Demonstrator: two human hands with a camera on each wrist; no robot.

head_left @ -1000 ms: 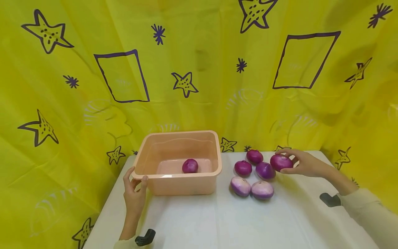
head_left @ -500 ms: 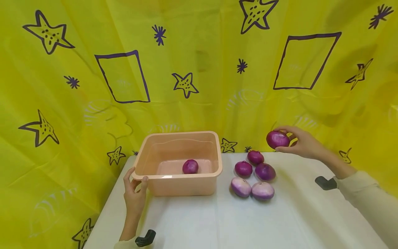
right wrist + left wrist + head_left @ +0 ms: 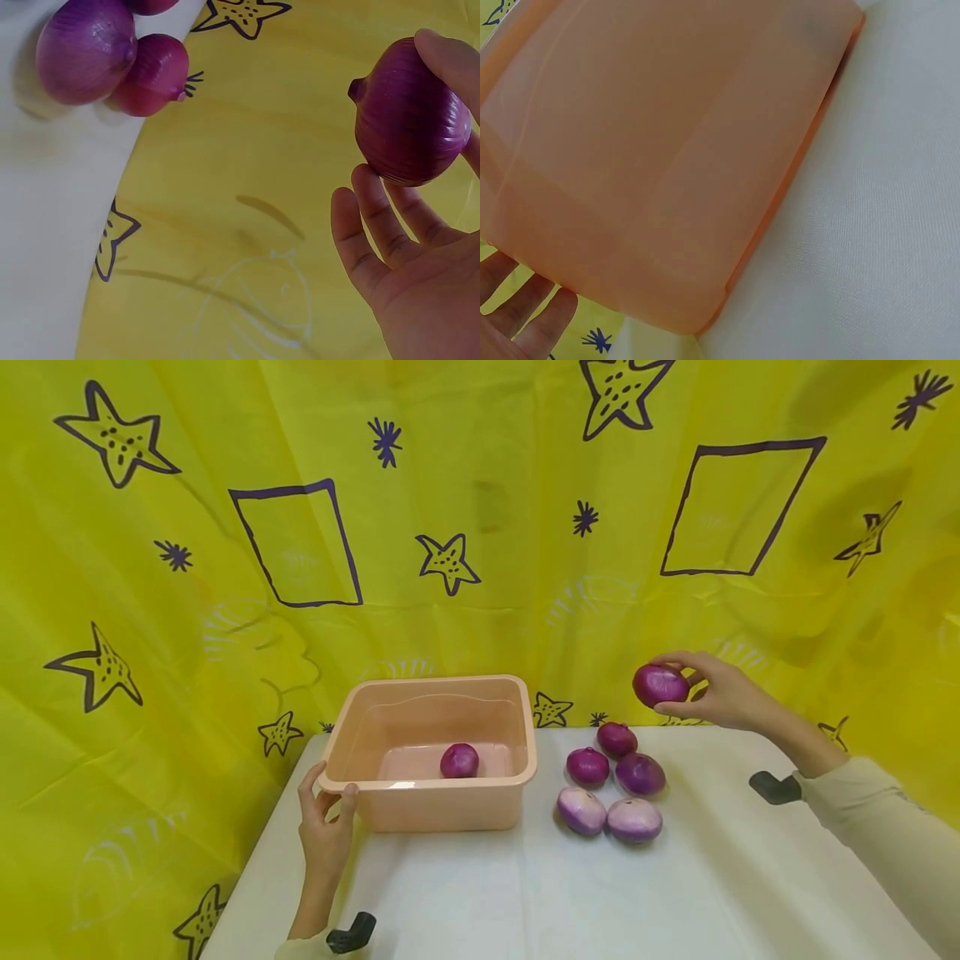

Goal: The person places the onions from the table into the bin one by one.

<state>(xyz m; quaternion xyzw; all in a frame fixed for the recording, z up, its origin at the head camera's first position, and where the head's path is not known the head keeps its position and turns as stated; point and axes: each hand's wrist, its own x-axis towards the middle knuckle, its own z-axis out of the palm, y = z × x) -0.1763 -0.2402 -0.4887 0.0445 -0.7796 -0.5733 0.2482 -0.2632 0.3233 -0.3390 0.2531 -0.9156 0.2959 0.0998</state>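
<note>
Above white table [image 3: 525, 893], right hand [image 3: 720, 693] grips onion [image 3: 660, 684] (tip leftward); left hand [image 3: 324, 835] clasps basin [image 3: 435, 752] rim.

My head cam looks down across the table [image 3: 525, 893]; wrist cams sit close, sharing its tub [image 3: 667, 150] and onions [image 3: 90, 52].

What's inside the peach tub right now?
One red onion lies on the floor of the tub, near the middle. The near wall hides the front strip of the floor, so anything there cannot be seen.
</note>
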